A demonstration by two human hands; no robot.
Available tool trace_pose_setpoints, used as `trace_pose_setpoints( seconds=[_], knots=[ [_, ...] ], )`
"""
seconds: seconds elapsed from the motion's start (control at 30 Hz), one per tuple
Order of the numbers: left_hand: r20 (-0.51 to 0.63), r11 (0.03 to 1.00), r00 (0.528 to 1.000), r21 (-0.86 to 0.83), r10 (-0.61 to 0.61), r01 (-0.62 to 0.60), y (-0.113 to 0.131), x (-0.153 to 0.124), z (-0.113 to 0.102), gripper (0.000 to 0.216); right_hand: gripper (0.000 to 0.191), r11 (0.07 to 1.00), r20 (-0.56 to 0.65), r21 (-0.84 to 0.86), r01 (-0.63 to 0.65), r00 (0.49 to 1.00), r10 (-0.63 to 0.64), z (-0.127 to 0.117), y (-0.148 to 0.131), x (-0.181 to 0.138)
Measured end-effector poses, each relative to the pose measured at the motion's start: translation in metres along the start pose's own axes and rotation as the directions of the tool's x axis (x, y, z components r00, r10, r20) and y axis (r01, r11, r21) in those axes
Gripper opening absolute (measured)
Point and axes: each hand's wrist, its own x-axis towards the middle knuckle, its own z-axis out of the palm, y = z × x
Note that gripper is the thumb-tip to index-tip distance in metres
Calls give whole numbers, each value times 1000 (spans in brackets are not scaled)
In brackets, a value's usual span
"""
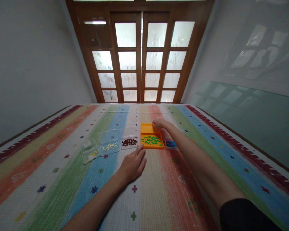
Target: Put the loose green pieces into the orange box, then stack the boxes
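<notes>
Right hand (159, 123) grips the orange tray (146, 128) by its two-o'clock rim; light, stiff, beads (151, 140) loose inside. Left hand (133, 163) lies flat, fingers together.

striped mat (62, 179) in loads of colours covers the floor; plain grey walls (31, 70) either side; wooden door (141, 57) with frosted glass panes glowing with daylight

— How do the arms lie?
— Both reach forward, bare to the forearm; the right one shows a dark sleeve near the elbow.
— And the left hand (133, 164)?
— Palm down, flat, fingers (140, 150) stretched forward and held close together, gripping nothing.
— The right hand (159, 124)?
— Stretched farther out than the left, wrist nearly straight, fingers curled downward at the far end. Whether they pinch anything cannot be made out.
</notes>
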Motion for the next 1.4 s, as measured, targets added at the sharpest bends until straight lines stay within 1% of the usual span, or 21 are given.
trace_pose_setpoints(
  seconds=[0.1, 0.23, 0.3, 0.37, 0.5, 0.6, 0.7, 0.8, 0.9, 1.0, 1.07, 1.17, 1.23, 1.3, 1.4],
  knots=[
    [-3, 999, 1000, 33, 13, -13, 0, 0, 1, 28, 33, 999, 13, -29, -15, 1000, 16, -2, -1, 3],
    [6, 984, 998, 167, 68, -68, -3, -1, 4, 28, 35, 997, 13, -75, -28, 999, 29, -6, 0, -2],
    [-2, 972, 995, 214, 103, -100, -4, -1, 4, 27, 30, 995, -2, -95, -28, 1000, 28, -12, 0, -8],
    [-21, 967, 990, 216, 141, -134, -5, -1, 5, 27, 26, 993, -45, -112, -20, 999, 15, -19, 1, -17],
    [-90, 967, 972, 162, 215, -199, -7, 0, 5, 24, 32, 988, -161, -151, 36, 985, -60, -37, -2, -41],
    [-142, 967, 961, 129, 236, -219, -9, 0, 7, 22, 31, 980, -219, -183, 83, 968, -123, -46, -9, -63],
    [-185, 966, 950, 115, 250, -232, -12, -1, 7, 20, 29, 966, -255, -224, 128, 949, -184, -50, -15, -88],
    [-245, 968, 938, 100, 247, -229, -13, -2, 8, 18, 23, 939, -285, -278, 201, 917, -280, -46, -19, -115],
    [-295, 972, 927, 94, 232, -214, -12, -3, 7, 19, 16, 926, -262, -259, 276, 902, -342, -34, -20, -140],
    [-328, 983, 927, 77, 182, -165, -9, -3, 7, 23, 16, 922, -264, -237, 306, 893, -364, -10, -21, -157],
    [-349, 991, 927, 62, 135, -121, -8, -3, 7, 25, 15, 919, -269, -220, 329, 885, -381, 10, -21, -164],
    [-395, 997, 916, 51, 72, -56, -7, -3, 6, 23, 20, 927, -331, -182, 329, 867, -373, 39, -21, -167],
    [-427, 998, 903, 52, 43, -23, -8, -3, 6, 21, 17, 925, -369, -159, 346, 848, -380, 56, -21, -167],
    [-420, 996, 905, 78, 68, -39, -9, -2, 5, 21, 13, 925, -411, -148, 349, 829, -378, 70, -21, -168],
    [-339, 982, 926, 143, 163, -121, -10, -2, 6, 24, 8, 932, -485, -152, 330, 796, -361, 87, -22, -170]
  ],
)
